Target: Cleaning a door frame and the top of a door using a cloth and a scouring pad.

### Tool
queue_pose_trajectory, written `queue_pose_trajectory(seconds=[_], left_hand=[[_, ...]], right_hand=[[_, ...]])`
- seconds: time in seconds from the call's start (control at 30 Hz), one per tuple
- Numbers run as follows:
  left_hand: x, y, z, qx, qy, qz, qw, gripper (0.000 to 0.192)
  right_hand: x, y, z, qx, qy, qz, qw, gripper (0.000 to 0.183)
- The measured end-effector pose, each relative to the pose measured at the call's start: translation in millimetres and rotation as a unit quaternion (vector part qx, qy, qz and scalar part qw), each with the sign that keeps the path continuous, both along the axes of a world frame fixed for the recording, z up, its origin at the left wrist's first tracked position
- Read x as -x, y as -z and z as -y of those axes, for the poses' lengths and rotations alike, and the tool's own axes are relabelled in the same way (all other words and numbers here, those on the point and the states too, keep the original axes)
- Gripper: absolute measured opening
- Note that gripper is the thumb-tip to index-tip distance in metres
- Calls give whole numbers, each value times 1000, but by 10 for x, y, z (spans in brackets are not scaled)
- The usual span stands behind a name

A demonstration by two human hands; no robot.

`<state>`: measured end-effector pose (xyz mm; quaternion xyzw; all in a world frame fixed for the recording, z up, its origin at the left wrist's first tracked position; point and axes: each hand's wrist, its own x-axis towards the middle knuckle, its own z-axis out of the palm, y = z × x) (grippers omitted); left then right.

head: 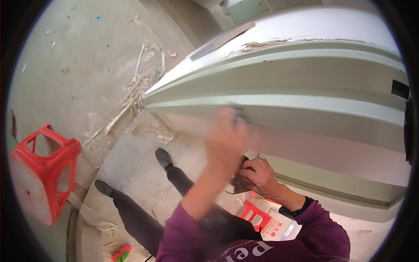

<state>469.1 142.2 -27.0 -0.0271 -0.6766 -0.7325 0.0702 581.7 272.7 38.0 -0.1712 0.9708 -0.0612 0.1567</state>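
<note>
My left hand [226, 134] is blurred, its fingers closed around a small dark tool [238, 113] whose kind I cannot make out. The tool is at the lower lip of a long pale green painted frame profile [294, 77]. Lower and to the right, my right hand [260, 173] grips a crumpled dark brown piece [242, 183], perhaps cloth or sheet. A flat grey strip [222, 41] lies along the bright white upper face [294, 28] of the profile. Peeling, brownish material [262, 45] runs along that face's edge.
A red plastic stool [49, 163] stands at the left, and another red stool [257, 216] is below my right arm. Torn strips [134, 91] litter the floor beyond the profile's end. A red and green object [121, 253] lies at the bottom. The profile has a dark rectangular cutout [400, 89].
</note>
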Motion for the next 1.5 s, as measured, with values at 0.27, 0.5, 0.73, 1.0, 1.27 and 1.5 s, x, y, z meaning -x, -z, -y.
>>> queue_pose_trajectory(seconds=[0.27, 0.5, 0.73, 1.0, 1.27, 1.5], left_hand=[[24, -329, 12, 0, -39, -49, 998, 11], [63, -59, 69, -9, 53, 127, 991, 20], [85, -993, 15, 110, -40, -145, 982, 28], [-243, 167, 508, 162, -7, 60, 985, 19], [-886, 572, 1450, 119, -3, 181, 976, 17], [-1557, 787, 1987, 120, -8, 250, 961, 21]], right_hand=[[31, 1, 227, 90, 7, 10, 996, 33], [-43, -47, 260, 60, 22, 8, 998, 23], [98, -202, 436, 226, 82, 54, 969, 38], [296, -540, 460, 111, -33, -85, 990, 20], [749, -1904, 1012, 52, -193, -171, 965, 12], [1287, -3444, 1044, -279, -272, -399, 830, 33]])
